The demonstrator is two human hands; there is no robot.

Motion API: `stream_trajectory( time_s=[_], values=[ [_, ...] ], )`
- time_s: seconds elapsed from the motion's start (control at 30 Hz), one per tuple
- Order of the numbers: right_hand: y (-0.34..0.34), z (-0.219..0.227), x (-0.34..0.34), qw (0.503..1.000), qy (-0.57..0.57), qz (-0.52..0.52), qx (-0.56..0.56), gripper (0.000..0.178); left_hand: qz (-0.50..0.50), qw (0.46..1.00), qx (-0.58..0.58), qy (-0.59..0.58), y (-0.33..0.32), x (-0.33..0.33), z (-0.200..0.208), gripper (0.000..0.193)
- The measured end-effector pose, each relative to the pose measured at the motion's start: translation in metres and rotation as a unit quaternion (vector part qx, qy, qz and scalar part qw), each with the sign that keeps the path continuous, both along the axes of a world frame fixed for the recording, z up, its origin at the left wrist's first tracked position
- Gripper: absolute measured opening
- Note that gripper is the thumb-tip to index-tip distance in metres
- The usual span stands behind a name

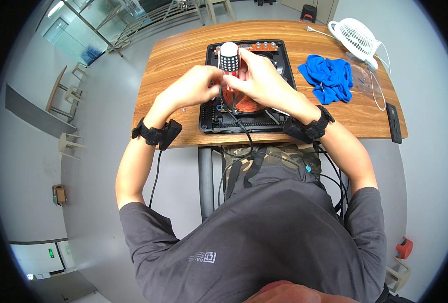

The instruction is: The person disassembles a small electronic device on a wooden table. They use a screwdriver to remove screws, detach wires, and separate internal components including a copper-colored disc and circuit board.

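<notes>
An opened induction cooker base (219, 124), a black shallow housing, lies at the table's near edge with a round copper coil (245, 102) inside. Along its far side runs an orange circuit board (259, 47). Over the coil, my right hand (257, 76) grips a small upright cylinder (229, 59) with a white top, a black band with pale dots and a red lower part. My left hand (204, 83) is closed beside its lower end, fingertips pinched together; what they hold is hidden. A black cord (244, 132) hangs from the housing over the table edge.
On the wooden table (171, 55), to the right, lie a crumpled blue cloth (330, 79), a white fan (356, 38), a clear plastic bag (365, 76) and a dark flat bar (394, 123). Black wrist straps (156, 133) with cables sit on both my forearms.
</notes>
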State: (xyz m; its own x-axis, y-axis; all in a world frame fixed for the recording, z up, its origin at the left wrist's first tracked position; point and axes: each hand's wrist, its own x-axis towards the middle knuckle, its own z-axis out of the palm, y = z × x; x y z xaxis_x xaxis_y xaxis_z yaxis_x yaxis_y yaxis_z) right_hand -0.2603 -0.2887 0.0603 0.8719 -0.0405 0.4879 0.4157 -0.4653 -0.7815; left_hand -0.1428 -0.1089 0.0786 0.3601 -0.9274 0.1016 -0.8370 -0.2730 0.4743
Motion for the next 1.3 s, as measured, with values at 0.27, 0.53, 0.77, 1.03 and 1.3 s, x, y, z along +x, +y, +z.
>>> stream_trajectory(
  time_s=[0.27, 0.53, 0.77, 1.03, 1.3],
  values=[
    [-0.011, 0.007, -0.003, 0.999, 0.014, -0.040, -0.010, 0.036, -0.076, 0.994, 0.063, -0.034, -0.010, -0.011, -0.044, 0.014],
    [-0.018, 0.004, -0.004, 0.998, -0.011, -0.053, -0.021, 0.036, -0.036, 0.983, 0.171, -0.048, -0.027, -0.025, -0.030, 0.015],
    [-0.020, -0.004, -0.003, 0.999, -0.010, -0.038, -0.006, 0.033, -0.036, 0.975, 0.203, -0.079, -0.032, -0.026, -0.036, 0.012],
    [-0.023, -0.009, -0.001, 0.999, -0.007, -0.033, 0.007, 0.034, -0.049, 0.977, 0.184, -0.093, -0.030, -0.022, -0.042, 0.012],
    [-0.024, -0.012, 0.003, 0.999, -0.003, -0.033, 0.015, 0.032, -0.032, 0.980, 0.182, -0.080, -0.031, -0.022, -0.048, 0.016]
  ],
)
